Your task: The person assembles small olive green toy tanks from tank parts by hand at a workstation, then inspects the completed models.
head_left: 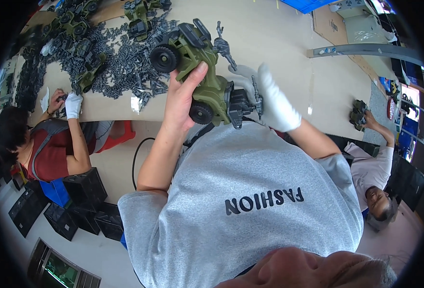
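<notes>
An olive-green toy military truck with black wheels is tilted up in front of my chest. My bare left hand is closed around its side, thumb across the body. My right hand, in a white glove, is at the truck's rear end, with thumb and fingers spread apart. Between them is a dark grey toy gun by the black rear part; whether the glove touches it I cannot tell. Another dark grey gun piece sticks out at the truck's upper side.
Heaped small dark grey parts cover the table's left, with more toy trucks among them. A co-worker in a red shirt sits at left; another person at right handles a toy truck. A grey metal bar is at upper right.
</notes>
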